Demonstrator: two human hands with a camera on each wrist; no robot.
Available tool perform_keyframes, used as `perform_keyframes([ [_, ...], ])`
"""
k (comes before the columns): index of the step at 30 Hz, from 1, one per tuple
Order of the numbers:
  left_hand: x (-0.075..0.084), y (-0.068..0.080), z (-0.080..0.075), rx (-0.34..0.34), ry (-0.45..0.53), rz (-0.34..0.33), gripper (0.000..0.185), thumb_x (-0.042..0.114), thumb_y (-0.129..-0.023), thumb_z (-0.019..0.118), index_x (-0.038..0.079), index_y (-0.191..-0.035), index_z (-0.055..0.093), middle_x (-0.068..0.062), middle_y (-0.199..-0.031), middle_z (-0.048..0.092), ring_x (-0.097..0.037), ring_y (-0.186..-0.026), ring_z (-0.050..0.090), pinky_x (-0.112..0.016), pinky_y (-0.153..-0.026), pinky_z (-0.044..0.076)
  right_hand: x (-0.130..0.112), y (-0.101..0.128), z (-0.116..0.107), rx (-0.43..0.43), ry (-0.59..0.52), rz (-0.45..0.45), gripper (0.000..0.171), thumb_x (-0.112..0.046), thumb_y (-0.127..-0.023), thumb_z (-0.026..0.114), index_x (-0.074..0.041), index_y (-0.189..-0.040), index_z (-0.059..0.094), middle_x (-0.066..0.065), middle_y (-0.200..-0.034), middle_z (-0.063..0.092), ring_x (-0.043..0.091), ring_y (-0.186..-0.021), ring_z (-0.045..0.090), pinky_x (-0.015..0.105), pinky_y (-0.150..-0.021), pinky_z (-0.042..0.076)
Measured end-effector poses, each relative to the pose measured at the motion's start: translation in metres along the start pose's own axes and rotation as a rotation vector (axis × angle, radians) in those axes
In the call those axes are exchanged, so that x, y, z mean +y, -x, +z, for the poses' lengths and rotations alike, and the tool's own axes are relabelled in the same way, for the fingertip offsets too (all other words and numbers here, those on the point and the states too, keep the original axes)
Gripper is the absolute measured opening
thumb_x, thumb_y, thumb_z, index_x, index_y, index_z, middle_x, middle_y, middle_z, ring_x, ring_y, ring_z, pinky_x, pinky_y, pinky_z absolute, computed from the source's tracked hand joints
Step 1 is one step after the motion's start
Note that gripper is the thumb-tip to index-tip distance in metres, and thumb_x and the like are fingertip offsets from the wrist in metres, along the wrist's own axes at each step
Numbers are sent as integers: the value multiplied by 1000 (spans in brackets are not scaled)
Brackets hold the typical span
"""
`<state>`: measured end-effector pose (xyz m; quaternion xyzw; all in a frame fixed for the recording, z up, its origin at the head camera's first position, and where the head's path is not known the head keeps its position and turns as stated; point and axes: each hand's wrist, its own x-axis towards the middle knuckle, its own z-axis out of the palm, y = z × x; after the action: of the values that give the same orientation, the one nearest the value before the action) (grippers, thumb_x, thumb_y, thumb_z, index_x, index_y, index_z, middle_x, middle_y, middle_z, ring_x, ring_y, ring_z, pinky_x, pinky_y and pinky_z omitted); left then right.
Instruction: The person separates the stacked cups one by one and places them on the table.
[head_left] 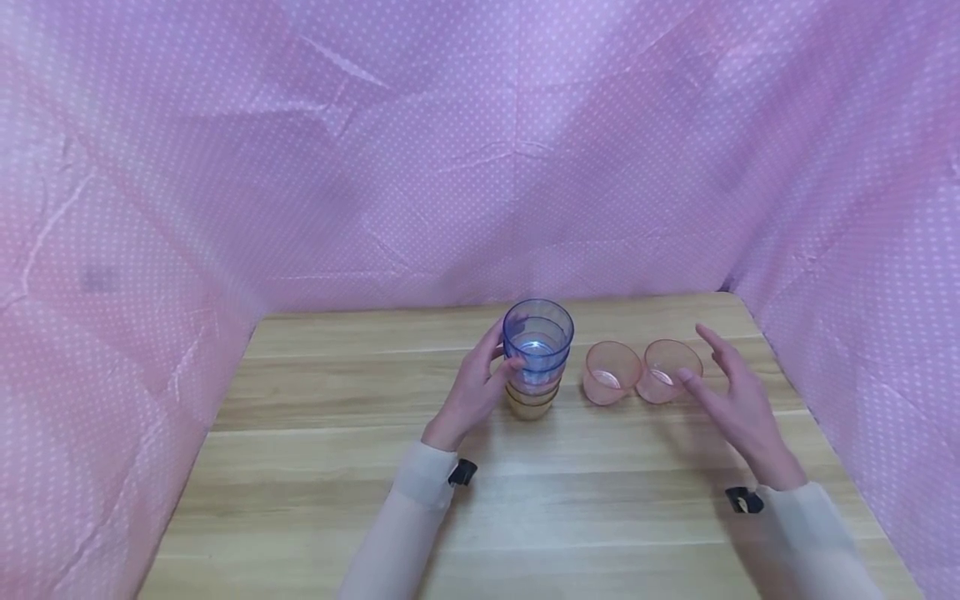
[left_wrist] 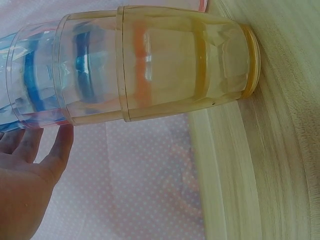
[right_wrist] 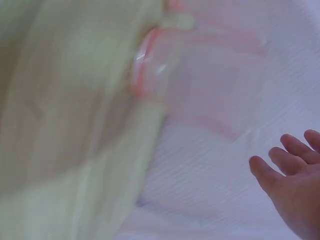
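Observation:
A nested stack of clear plastic cups (head_left: 531, 407) stands upright on the table, blue at the top and yellow at the bottom. My left hand (head_left: 471, 390) holds its upper part from the left, thumb in front and fingers round the far side. In the left wrist view the yellow cup (left_wrist: 170, 65) forms the base, with the left hand (left_wrist: 27, 185) against the cups above. Two pinkish-orange cups, a nearer-to-stack one (head_left: 611, 373) and a right-hand one (head_left: 670, 379), stand side by side. Beside the latter, my right hand (head_left: 738, 408) is spread with nothing in it.
The wood-grain table (head_left: 315, 467) carries all the cups. Pink polka-dot cloth (head_left: 375, 167) hangs behind it and along both sides. Each wrist wears a small black device, such as the left one (head_left: 462, 472). The right wrist view is blurred.

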<state>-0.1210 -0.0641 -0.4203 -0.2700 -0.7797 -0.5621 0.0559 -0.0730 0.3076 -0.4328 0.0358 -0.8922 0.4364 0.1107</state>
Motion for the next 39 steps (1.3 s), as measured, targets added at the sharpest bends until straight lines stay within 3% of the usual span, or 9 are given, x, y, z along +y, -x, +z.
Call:
perform_keyframes([
  [3, 1, 0, 0, 1, -1, -13, 96, 77, -93, 38, 11, -163, 32, -12, -158, 47, -29, -140, 50, -48, -114, 46, -17, 1, 8, 79, -30, -114, 67, -15, -98, 71, -20, -159, 43, 12, -162, 41, 46, -143, 41, 49, -124, 31],
  [6, 2, -1, 0, 1, 5, -17, 97, 77, -92, 38, 11, -162, 33, -13, -158, 47, -30, -139, 51, -48, -114, 46, -35, 1, 18, 128, -68, -211, 66, -4, -93, 74, -16, -154, 51, 10, -157, 49, 18, -145, 44, 21, -120, 30],
  [8, 2, -1, 0, -2, 13, -25, 96, 77, -92, 39, 12, -162, 33, -12, -158, 47, -29, -139, 51, -48, -114, 46, -46, 0, 24, 136, -91, -256, 68, 0, -91, 75, -16, -152, 53, 9, -154, 53, 6, -143, 43, 15, -116, 31],
  [10, 2, -2, 1, -6, 21, -30, 94, 77, -92, 39, 14, -162, 33, -11, -159, 47, -28, -139, 51, -48, -114, 46, -57, -1, 30, 134, -113, -295, 68, 2, -89, 76, -15, -151, 54, 9, -152, 55, 2, -142, 43, 15, -115, 32],
  [17, 1, -2, 2, -6, 34, -25, 89, 74, -94, 40, 18, -162, 35, -9, -158, 47, -28, -139, 51, -48, -115, 45, -86, -13, 54, 103, -220, -501, 60, -18, -94, 77, -2, -148, 55, 18, -148, 57, 15, -141, 49, 27, -120, 35],
  [23, 0, -3, 2, 13, 37, -18, 86, 72, -94, 40, 19, -162, 36, -9, -157, 49, -28, -138, 52, -48, -114, 45, -105, -16, 73, -18, -238, -393, 68, 0, -91, 75, -10, -153, 51, 10, -155, 52, 20, -145, 44, 28, -121, 33],
  [28, -1, -1, 1, 30, 43, -17, 87, 72, -93, 41, 17, -161, 37, -10, -156, 50, -27, -139, 52, -48, -114, 46, -115, -21, 86, -94, -227, -289, 69, -9, -94, 75, -13, -156, 47, 7, -157, 50, 34, -143, 47, 49, -120, 36],
  [33, -1, 0, 2, 32, 47, -6, 90, 72, -94, 40, 13, -161, 37, -12, -154, 52, -27, -139, 52, -47, -113, 46, -119, -27, 95, -110, -210, -266, 73, -16, -94, 79, -11, -157, 44, 11, -153, 54, 37, -137, 54, 54, -118, 38],
  [39, -1, 2, 2, 32, 38, 5, 91, 72, -95, 41, 9, -161, 35, -15, -152, 54, -29, -138, 53, -48, -113, 47, -122, -33, 105, -183, -383, -266, 79, -1, -92, 77, 0, -158, 34, 16, -157, 48, 36, -142, 47, 51, -124, 30],
])
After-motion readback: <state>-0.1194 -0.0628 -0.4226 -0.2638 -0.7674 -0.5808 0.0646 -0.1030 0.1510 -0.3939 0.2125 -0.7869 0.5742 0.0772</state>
